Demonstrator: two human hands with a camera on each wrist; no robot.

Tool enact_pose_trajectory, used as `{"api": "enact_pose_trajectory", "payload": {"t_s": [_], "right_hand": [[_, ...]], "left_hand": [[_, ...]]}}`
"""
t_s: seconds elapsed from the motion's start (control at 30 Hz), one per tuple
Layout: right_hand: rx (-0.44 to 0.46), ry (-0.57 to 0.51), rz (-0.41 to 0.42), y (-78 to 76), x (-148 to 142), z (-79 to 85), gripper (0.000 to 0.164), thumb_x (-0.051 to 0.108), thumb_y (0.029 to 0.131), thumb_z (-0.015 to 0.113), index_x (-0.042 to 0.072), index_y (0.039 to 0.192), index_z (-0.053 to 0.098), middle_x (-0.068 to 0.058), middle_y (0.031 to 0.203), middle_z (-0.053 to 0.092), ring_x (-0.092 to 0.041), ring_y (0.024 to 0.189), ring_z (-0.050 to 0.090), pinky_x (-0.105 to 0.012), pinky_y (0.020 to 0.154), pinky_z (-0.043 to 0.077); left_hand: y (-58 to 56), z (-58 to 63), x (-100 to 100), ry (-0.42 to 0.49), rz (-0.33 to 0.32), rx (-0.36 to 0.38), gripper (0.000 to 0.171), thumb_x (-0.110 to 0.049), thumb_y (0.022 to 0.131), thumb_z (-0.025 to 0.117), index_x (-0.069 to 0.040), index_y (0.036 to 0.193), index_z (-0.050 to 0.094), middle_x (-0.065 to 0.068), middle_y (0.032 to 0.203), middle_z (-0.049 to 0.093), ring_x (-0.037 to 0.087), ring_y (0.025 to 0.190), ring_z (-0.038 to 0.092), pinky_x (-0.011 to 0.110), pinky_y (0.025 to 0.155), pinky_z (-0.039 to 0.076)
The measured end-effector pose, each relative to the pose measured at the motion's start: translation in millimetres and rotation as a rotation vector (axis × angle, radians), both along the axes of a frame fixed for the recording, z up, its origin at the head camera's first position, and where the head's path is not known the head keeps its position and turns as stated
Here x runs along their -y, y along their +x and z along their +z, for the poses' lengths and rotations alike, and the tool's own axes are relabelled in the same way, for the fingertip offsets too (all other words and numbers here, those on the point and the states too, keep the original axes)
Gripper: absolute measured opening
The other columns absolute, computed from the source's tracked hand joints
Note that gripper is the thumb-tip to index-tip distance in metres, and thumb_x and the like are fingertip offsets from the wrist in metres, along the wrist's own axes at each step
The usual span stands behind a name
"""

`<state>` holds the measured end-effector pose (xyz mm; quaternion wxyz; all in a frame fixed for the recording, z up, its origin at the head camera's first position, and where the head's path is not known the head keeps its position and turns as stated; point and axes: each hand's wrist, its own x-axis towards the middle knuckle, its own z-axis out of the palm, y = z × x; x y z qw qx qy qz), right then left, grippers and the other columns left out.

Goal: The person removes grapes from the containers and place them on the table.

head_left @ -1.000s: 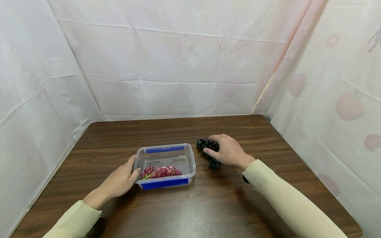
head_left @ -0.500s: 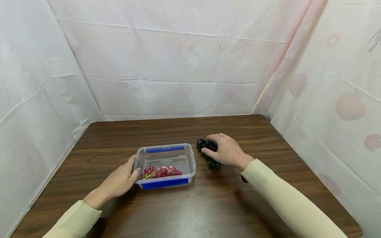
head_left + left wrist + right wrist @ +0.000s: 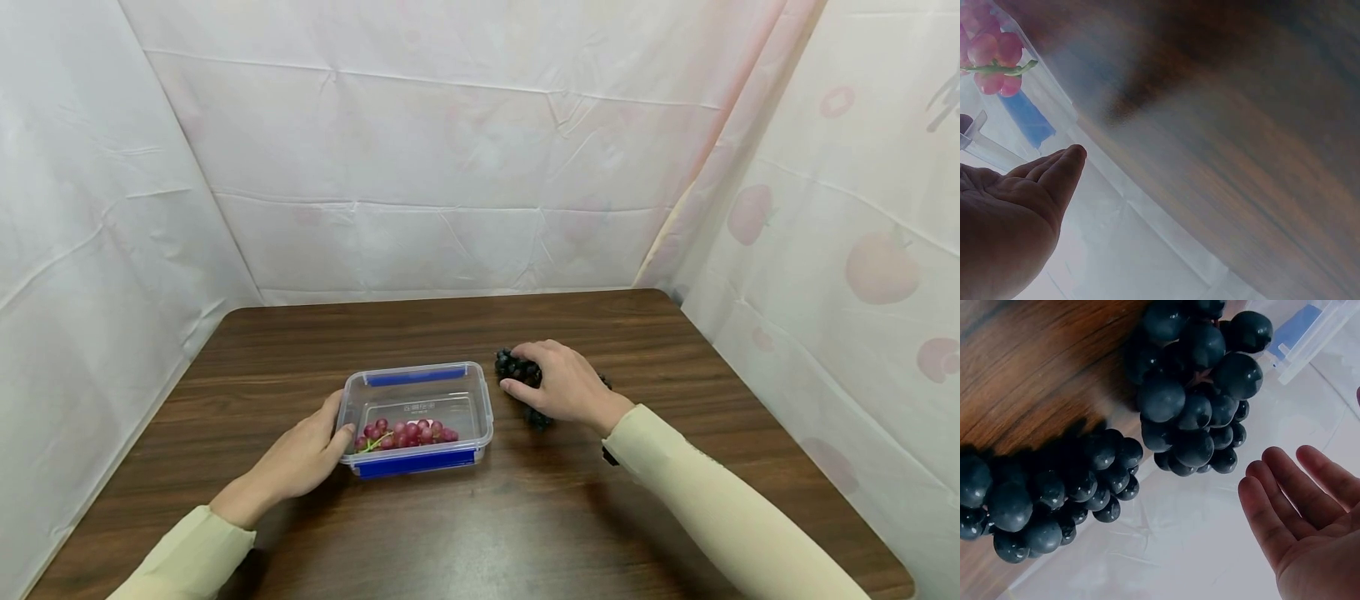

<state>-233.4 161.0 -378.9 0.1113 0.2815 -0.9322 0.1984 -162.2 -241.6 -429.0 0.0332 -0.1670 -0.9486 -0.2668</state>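
In the head view the right hand [image 3: 566, 385] sits right over a bunch of dark grapes [image 3: 517, 368], thumb on the side nearer the body, fingers on the far side, so the bunch lies beneath and just left of that palm. Its long axis runs roughly far-left to near-right, and a see-through box [image 3: 450, 408] with red grapes [image 3: 412, 432] in it is just to its left. The left hand [image 3: 300, 454] is way farther from the bunch, up against the box's left end. A second dark bunch [image 3: 605, 381] only peeks out past the right wrist, rest is covered. Left wrist view: fingers straight and together, thumb mostly cut off, so I can't tell if it hooks the rim; the red grapes are cropped too. Right wrist view: fingers pretty straight, one splayed from the others, nothing held, gap showing to the grapes. Both dark bunches run off the frame, and the thumb's barely in.
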Motion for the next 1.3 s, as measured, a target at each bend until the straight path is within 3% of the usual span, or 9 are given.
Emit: {"api": "enact_pose_trajectory", "payload": {"t_s": [1.1,1.3], "right_hand": [[-0.057,-0.011,0.102,8.8,25.3,-4.0,0.05,0.049,0.093,0.072,0.013,0.128,0.069,-0.004,0.123,0.068,-0.02,0.114,0.064,-0.043,0.093,0.054],[-0.034,-0.006,0.104,10.8,28.4,-2.7,0.05,0.05,0.094,0.071,0.015,0.129,0.068,-0.003,0.124,0.068,-0.019,0.114,0.063,-0.042,0.094,0.053]], "left_hand": [[-0.8,-1.1,0.3,0.005,0.0,0.002,0.057,-0.021,0.107,0.051,-0.004,0.157,0.03,0.015,0.124,0.067,0.024,0.106,0.065,0.056,0.091,0.051],[-0.8,-1.3,0.1,0.01,-0.003,0.001,0.057,-0.021,0.107,0.051,-0.004,0.157,0.03,0.016,0.125,0.066,0.025,0.107,0.065,0.056,0.091,0.051]]}}
